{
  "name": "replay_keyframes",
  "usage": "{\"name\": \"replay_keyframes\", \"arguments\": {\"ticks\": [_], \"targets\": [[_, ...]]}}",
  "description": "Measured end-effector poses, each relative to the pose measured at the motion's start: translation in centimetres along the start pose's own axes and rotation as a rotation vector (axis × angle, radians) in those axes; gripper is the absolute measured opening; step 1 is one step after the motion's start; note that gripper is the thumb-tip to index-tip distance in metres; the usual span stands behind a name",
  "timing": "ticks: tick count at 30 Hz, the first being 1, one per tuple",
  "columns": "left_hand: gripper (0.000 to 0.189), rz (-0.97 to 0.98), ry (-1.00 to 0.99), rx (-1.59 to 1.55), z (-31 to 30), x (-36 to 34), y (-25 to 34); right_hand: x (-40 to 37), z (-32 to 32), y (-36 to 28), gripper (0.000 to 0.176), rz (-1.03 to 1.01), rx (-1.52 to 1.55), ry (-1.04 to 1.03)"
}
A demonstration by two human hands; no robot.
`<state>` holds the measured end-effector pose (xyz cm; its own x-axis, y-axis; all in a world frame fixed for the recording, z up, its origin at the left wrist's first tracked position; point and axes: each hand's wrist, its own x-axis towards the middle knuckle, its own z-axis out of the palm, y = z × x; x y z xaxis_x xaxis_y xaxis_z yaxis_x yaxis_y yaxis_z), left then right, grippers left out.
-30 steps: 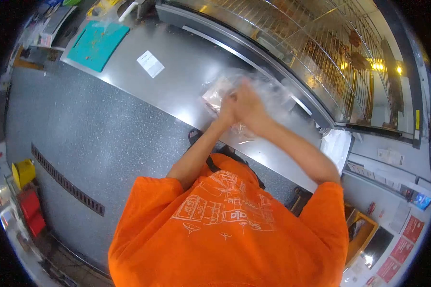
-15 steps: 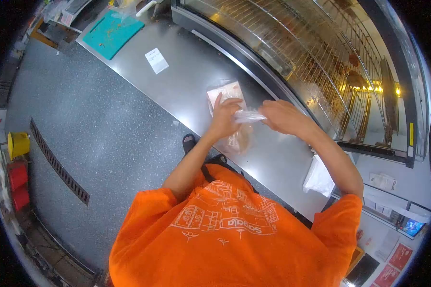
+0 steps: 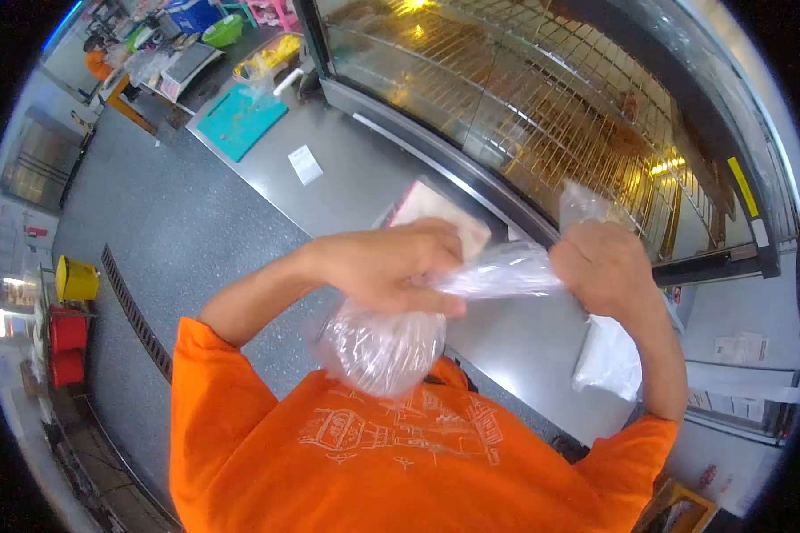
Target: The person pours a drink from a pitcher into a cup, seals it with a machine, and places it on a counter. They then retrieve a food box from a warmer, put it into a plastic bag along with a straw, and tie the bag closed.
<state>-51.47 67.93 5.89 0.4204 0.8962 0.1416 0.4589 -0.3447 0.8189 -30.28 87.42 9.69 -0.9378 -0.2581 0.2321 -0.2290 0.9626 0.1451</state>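
Note:
Between my hands a clear plastic bag [image 3: 507, 271] is stretched, its neck bunched. My left hand [image 3: 396, 266] is wrapped round the bag's neck, and the full, rounded part of the bag hangs below it; its contents are hard to make out. My right hand [image 3: 604, 262] is closed on the other end, with loose plastic sticking out above the fist. Behind my left hand, a flat pale packet with a red edge [image 3: 431, 213] lies on the steel counter [image 3: 338, 200], partly hidden by the hand.
A glass-fronted display cabinet [image 3: 507, 89] with wire racks borders the counter. On the counter are a teal cutting board [image 3: 240, 123], a white slip [image 3: 305, 165] and white plastic bags [image 3: 609, 360]. A yellow bucket [image 3: 76, 279] and red containers stand at the left. Another person is far off, upper left.
The bag has been lifted off the counter and brought nearer my body. My hands have moved farther apart, stretching its neck between them. The view has shifted, showing more of the room.

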Motion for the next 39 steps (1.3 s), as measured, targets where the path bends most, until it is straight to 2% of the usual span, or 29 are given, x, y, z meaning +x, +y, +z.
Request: {"name": "replay_keyframes", "arguments": {"ticks": [1,2,4,6,7,8,9,10,12,13,15,18,19,20,22,23,24,25,26,28,30,32,33,34,36,37,38,39], "targets": [[0.022,0.057,-0.015,-0.046,-0.2,0.8,1.1,-0.8,-0.4,0.7,0.012,-0.058,-0.018,0.151],[0.022,0.049,-0.011,-0.025,-0.3,1.8,2.8,-1.3,0.1,2.0,0.012,-0.069,-0.024,0.170],[0.023,-0.178,0.183,-0.803,0.4,4.4,6.1,-1.3,3.3,4.9,0.017,0.056,-0.187,0.601],[0.022,-0.006,0.420,-0.867,2.5,8.4,5.2,1.6,7.4,4.2,0.025,0.231,-0.037,0.947],[0.022,-0.002,0.436,-0.843,3.0,9.9,4.3,3.0,9.4,2.7,0.025,0.347,0.114,1.074],[0.023,0.026,0.502,-0.451,3.5,11.2,3.3,4.1,11.7,0.0,0.025,0.472,0.284,1.133],[0.025,0.054,0.547,-0.056,3.7,12.0,2.5,5.2,13.9,-2.8,0.025,0.593,0.467,1.155],[0.025,0.049,0.546,-0.043,3.9,12.4,2.1,6.0,15.7,-5.5,0.024,0.703,0.640,1.141],[0.030,-0.091,0.549,0.248,5.1,12.8,1.3,6.3,18.1,-9.8,0.024,0.881,0.951,1.064],[0.021,-0.114,0.497,0.385,5.8,12.8,0.7,6.2,18.5,-11.4,0.024,0.942,1.078,1.030],[0.020,-0.165,0.498,0.468,6.6,13.2,-1.4,5.1,18.1,-13.0,0.024,1.038,1.324,0.960],[0.018,-0.326,0.472,0.661,7.0,13.4,-5.5,2.6,16.7,-13.1,0.023,1.133,1.872,0.902],[0.017,-0.302,0.440,0.691,7.1,12.9,-7.6,1.6,16.5,-13.0,0.025,1.163,2.049,0.895],[0.017,-0.265,0.412,0.728,7.1,12.4,-9.2,0.1,16.6,-11.8,0.025,1.194,2.033,0.926],[0.019,-0.260,0.395,0.533,7.0,10.6,-9.1,-3.6,16.7,-9.4,0.029,1.003,0.932,0.392],[0.019,-0.240,0.379,0.527,7.1,10.1,-9.3,-4.3,15.6,-9.0,0.028,0.995,0.784,0.325],[0.018,-0.122,0.503,0.405,8.0,9.3,-9.3,-5.1,14.8,-8.6,0.028,1.018,0.778,0.324],[0.017,-0.005,0.623,0.282,8.9,8.6,-9.3,-5.8,14.0,-7.9,0.026,0.921,0.614,0.372],[0.017,0.010,0.610,0.276,9.4,8.2,-8.5,-6.2,13.1,-7.0,0.024,0.816,0.445,0.418],[0.013,-0.030,0.613,-0.182,10.6,7.5,-6.1,-7.1,10.2,-5.8,0.022,0.782,0.493,0.414],[0.012,-0.005,0.641,-0.218,11.2,7.8,-4.0,-8.1,8.9,-5.1,0.020,0.732,0.556,0.390],[0.014,-0.113,0.386,0.029,10.8,8.0,-1.1,-9.2,8.6,-4.2,0.021,0.581,0.876,0.487],[0.014,-0.105,0.391,0.021,11.1,8.3,-0.7,-10.0,8.7,-3.6,0.021,0.446,1.152,0.462],[0.016,-0.075,0.317,-0.050,11.4,8.6,-0.4,-10.1,8.6,-3.6,0.021,0.447,1.145,0.453],[0.017,-0.042,0.242,-0.124,11.7,9.1,0.4,-9.8,8.4,-4.2,0.027,0.324,1.533,0.678],[0.017,-0.052,0.186,-0.125,11.5,9.3,0.9,-10.0,8.0,-4.1,0.043,0.289,1.373,0.528],[0.017,-0.063,0.127,-0.124,11.3,9.6,1.2,-10.0,7.6,-3.9,0.043,0.288,1.370,0.534],[0.017,-0.065,0.118,-0.122,11.7,9.6,1.2,-10.0,7.3,-3.8,0.046,0.191,1.324,0.449]]}}
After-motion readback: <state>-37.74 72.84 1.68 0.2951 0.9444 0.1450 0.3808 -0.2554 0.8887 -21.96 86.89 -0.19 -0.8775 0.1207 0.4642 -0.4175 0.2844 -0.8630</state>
